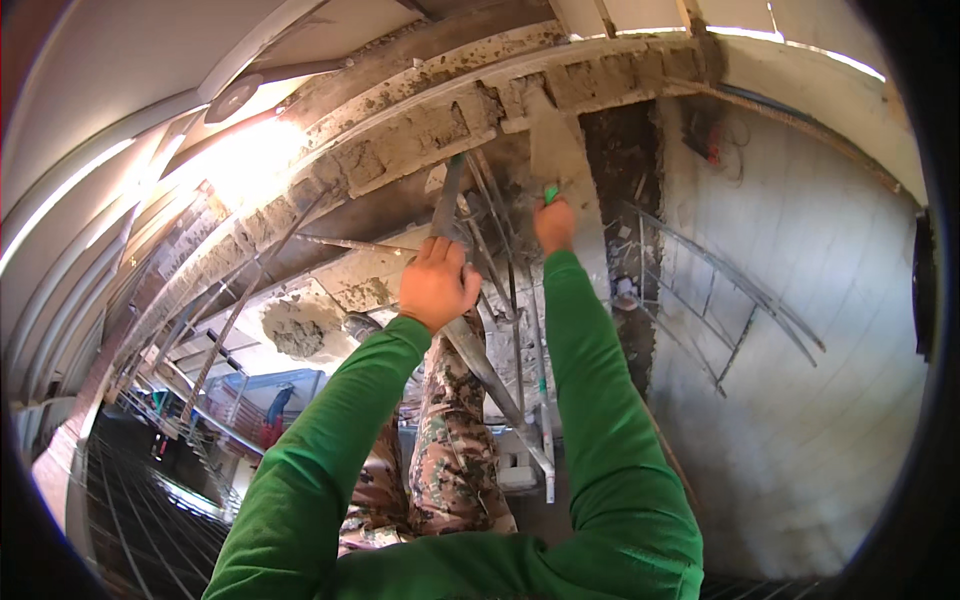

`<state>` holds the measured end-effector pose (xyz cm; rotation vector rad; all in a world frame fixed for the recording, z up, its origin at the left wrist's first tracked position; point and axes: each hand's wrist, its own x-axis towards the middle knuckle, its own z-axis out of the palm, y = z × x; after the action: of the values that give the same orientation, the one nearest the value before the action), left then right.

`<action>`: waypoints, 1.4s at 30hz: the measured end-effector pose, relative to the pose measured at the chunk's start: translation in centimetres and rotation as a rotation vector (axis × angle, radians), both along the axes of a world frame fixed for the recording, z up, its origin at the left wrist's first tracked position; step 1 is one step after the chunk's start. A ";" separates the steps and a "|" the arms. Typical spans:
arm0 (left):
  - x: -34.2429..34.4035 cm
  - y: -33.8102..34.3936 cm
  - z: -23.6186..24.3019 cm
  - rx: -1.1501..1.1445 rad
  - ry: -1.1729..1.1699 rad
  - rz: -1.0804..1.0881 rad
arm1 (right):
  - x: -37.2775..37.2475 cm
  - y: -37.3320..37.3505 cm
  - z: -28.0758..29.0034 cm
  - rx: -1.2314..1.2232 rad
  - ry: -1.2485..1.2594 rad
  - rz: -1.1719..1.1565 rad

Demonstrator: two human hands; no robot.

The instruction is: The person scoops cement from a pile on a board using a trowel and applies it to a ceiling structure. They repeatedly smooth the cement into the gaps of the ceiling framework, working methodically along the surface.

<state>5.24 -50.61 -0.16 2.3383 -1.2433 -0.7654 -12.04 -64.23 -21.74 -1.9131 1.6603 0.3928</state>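
My left hand point(437, 283) is closed around a flat grey metal strip point(448, 200) that rises from the fist toward the plastered beam point(390, 160). Whether the strip carries on below the fist, I cannot tell. Farther right, my right hand point(555, 224) grips the green handle of a trowel point(556, 135). Its wide, mortar-coloured blade points away from me, with the tip at the beam's rough face. Wet-looking mortar with uneven ridges and gaps covers that beam, which curves across the upper view.
Metal poles point(500, 390) stand below my hands, beside my camouflage-trousered legs point(450, 440). A mortar heap point(297, 328) lies on a pale board at left. Welded rebar point(735, 290) juts out along the grey wall point(800, 430) at right. Bright light glares at upper left.
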 end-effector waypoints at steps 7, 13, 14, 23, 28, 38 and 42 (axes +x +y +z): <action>0.2 -0.6 0.5 -0.066 0.089 0.092 | 2.0 0.2 7.8 -0.093 -0.029 -0.023; 1.8 4.2 1.4 -0.070 0.218 0.481 | 0.0 -4.0 18.3 0.003 -0.293 0.080; 1.6 7.4 2.7 -0.005 0.172 0.530 | 1.6 -3.8 22.5 0.327 -0.206 -0.104; -8.0 37.7 6.0 0.425 0.233 1.013 | 7.1 8.9 44.6 0.363 0.155 0.669; -13.0 43.8 6.0 0.369 0.511 1.246 | 14.9 21.9 46.0 0.519 0.144 1.064; -12.6 47.7 0.8 -0.097 1.007 1.266 | 27.7 51.0 10.5 0.371 0.019 1.886; -10.7 49.3 -0.5 -0.331 0.939 1.276 | 29.1 67.7 -1.9 0.227 -0.129 1.820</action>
<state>-5.41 -1.33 -0.68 1.5883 0.4866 -0.8428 17.02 3.43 -23.62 -2.5757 -0.6191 0.9551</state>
